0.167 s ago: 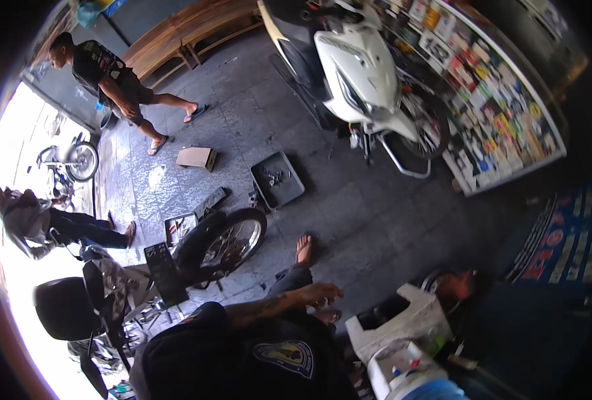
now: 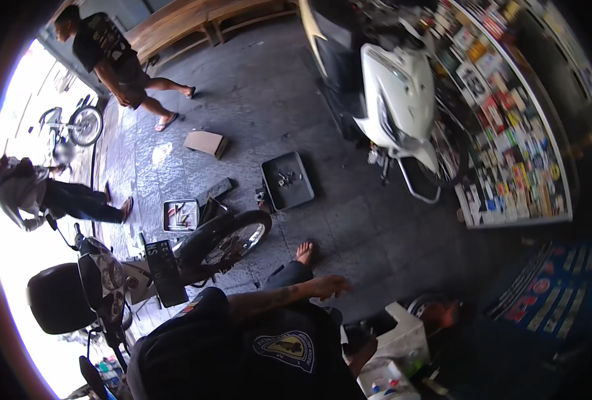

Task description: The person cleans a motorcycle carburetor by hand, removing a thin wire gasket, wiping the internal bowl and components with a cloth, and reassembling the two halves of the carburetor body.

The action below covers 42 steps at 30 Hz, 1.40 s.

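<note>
My left arm reaches across my dark shirt, and my left hand hangs in the air above the floor with loosely bent fingers, nothing in them. Beside the white plastic stand at the lower right, part of my right hand shows; its fingers are too dark to make out. My bare foot rests on the tiles just beyond the left hand. A motorcycle stands close on my left, its spoked wheel pointing toward the middle.
A black tray with small metal parts, a tool tray and a cardboard box lie on the floor. A white scooter stands near a display case. One person walks at the back; another stands left.
My view has shifted, so the scooter and display case sit further right and lower. The right hand has come into view beside the white stand. The walking person has shifted slightly.
</note>
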Each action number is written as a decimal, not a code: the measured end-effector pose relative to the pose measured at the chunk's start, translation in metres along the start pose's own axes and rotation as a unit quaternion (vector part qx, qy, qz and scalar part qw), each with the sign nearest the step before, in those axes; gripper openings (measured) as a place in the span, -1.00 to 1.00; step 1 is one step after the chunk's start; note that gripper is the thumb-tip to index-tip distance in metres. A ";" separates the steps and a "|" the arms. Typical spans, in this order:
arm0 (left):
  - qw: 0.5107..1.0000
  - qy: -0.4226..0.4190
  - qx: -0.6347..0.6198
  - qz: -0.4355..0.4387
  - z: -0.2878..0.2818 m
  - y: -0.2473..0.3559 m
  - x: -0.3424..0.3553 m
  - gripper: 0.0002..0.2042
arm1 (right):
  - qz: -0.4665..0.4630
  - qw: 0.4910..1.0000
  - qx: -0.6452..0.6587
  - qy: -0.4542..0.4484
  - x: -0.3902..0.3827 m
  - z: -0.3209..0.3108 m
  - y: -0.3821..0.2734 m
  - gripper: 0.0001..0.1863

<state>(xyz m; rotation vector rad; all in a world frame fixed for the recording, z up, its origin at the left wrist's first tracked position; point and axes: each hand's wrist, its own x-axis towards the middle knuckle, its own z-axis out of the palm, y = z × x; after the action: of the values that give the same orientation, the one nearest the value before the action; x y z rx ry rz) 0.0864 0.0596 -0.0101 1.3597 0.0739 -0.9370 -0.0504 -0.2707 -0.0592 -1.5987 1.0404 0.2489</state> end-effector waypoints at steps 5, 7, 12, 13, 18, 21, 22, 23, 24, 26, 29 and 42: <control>0.979 0.183 0.058 0.070 -0.063 0.052 -0.010 -0.61 | -0.216 0.919 -0.232 -0.233 0.012 0.155 -0.183 -0.68; 0.970 0.207 0.073 0.106 -0.090 0.081 -0.029 -0.60 | -0.327 0.845 -0.292 -0.306 -0.024 0.221 -0.254 -0.69; 0.938 0.314 0.098 0.109 -0.161 0.132 -0.062 -0.67 | -0.315 0.735 -0.348 -0.489 -0.030 0.346 -0.347 -0.80; 0.938 0.331 0.076 0.068 -0.178 0.151 -0.071 -0.70 | -0.303 0.712 -0.358 -0.523 -0.026 0.370 -0.362 -0.80; 0.852 0.429 -0.262 0.148 -0.243 0.122 -0.031 -0.69 | -0.338 0.583 -0.374 -0.637 -0.022 0.511 -0.415 -0.70; 0.746 0.628 -0.123 0.187 -0.280 0.150 -0.043 -0.72 | -0.467 0.439 -0.395 -0.657 -0.003 0.600 -0.416 -0.72; 0.732 0.645 -0.160 0.150 -0.294 0.169 -0.056 -0.73 | -0.504 0.397 -0.409 -0.649 -0.012 0.628 -0.423 -0.68; 0.710 0.667 -0.201 0.102 -0.300 0.186 -0.071 -0.75 | -0.491 0.408 -0.400 -0.658 -0.032 0.646 -0.429 -0.64; 0.684 0.693 -0.201 0.106 -0.312 0.193 -0.074 -0.77 | -0.480 0.420 -0.396 -0.661 -0.046 0.662 -0.432 -0.61; 0.637 0.758 -0.057 0.130 -0.346 0.189 -0.078 -0.79 | -0.453 0.444 -0.398 -0.663 -0.080 0.697 -0.441 -0.55; 0.648 0.746 -0.012 0.151 -0.404 0.157 -0.090 -0.77 | -0.440 0.409 -0.413 -0.684 -0.114 0.759 -0.450 -0.57; 0.563 0.633 -0.388 0.362 -0.661 0.014 -0.267 -0.77 | -0.501 0.132 -0.389 -0.762 -0.351 1.072 -0.345 -0.65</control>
<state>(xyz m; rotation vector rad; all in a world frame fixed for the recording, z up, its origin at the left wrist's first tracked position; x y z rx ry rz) 0.2253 0.7584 -0.0285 0.7737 0.8543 0.8897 0.3847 0.8197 0.0603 -1.2686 -2.1233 1.1718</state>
